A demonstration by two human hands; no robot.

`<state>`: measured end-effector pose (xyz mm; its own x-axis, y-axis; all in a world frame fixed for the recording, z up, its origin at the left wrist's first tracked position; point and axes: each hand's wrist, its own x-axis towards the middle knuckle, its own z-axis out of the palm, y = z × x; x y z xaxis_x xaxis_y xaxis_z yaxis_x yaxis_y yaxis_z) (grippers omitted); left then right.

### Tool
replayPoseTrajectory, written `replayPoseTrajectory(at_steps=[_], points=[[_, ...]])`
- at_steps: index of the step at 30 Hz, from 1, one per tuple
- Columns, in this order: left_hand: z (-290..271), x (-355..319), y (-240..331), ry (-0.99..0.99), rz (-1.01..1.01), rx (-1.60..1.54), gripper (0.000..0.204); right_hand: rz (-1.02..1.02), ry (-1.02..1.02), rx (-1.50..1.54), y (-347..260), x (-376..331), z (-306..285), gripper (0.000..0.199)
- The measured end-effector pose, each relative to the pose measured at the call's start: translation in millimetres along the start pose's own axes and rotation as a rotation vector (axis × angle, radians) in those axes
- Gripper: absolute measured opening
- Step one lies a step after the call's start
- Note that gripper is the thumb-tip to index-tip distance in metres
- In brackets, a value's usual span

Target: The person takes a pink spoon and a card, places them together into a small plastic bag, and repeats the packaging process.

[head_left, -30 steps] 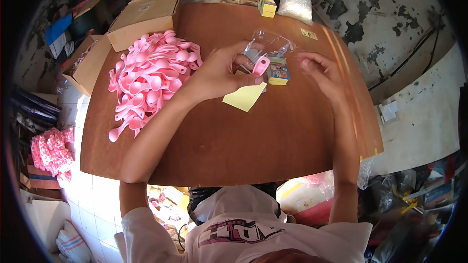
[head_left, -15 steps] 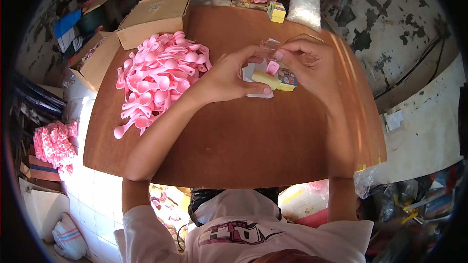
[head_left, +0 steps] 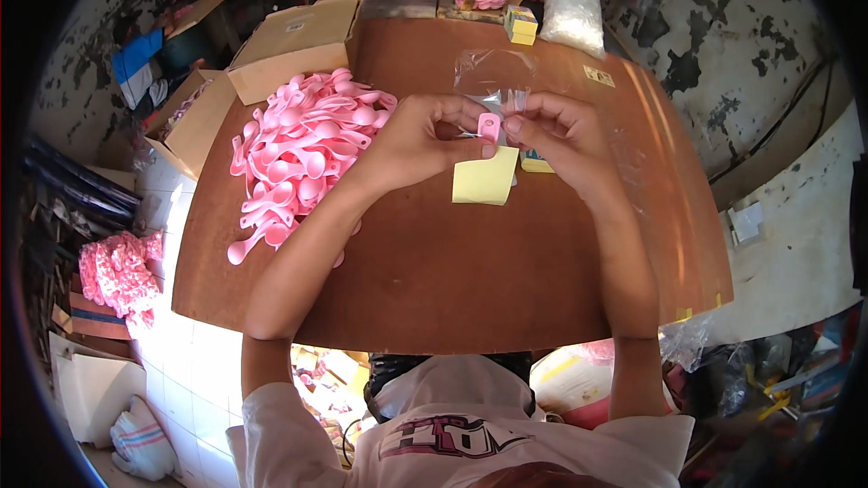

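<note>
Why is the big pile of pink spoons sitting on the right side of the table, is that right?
Not quite. In the head view, the pile of pink spoons lies on the left side of the table, beside the left hand, not the right.

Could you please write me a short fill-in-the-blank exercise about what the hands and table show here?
1. The heap of spoons on the table is coloured ____.
2. The left hand and right hand pinch one small spoon above a ____ paper slip.
3. The heap lies on the person's ____ side.
4. The cardboard box beyond the heap is ____.

Missing words: pink; yellow; left; closed
</note>
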<state>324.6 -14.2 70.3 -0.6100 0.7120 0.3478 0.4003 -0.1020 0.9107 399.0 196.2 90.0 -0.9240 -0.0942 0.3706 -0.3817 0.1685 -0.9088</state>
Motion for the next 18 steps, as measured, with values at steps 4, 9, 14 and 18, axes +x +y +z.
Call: replayPoseTrajectory(at_steps=[4, 9, 14, 18], points=[[4, 0, 6, 0.028, 0.073, -0.055, 0.030, 0.017, -0.012, 0.002, 3, 0, -4, 0.016], [0, 0, 2, 0.137, 0.022, -0.128, 0.030, 0.021, 0.051, 0.038, 6, 1, -5, 0.015], [-1, 0, 1, 0.179, 0.025, -0.106, 0.030, -0.041, 0.050, 0.043, 10, 2, -7, 0.015], [-3, 0, 5, 0.151, 0.034, -0.113, 0.029, -0.016, 0.018, 0.131, 10, 2, -9, 0.015]])
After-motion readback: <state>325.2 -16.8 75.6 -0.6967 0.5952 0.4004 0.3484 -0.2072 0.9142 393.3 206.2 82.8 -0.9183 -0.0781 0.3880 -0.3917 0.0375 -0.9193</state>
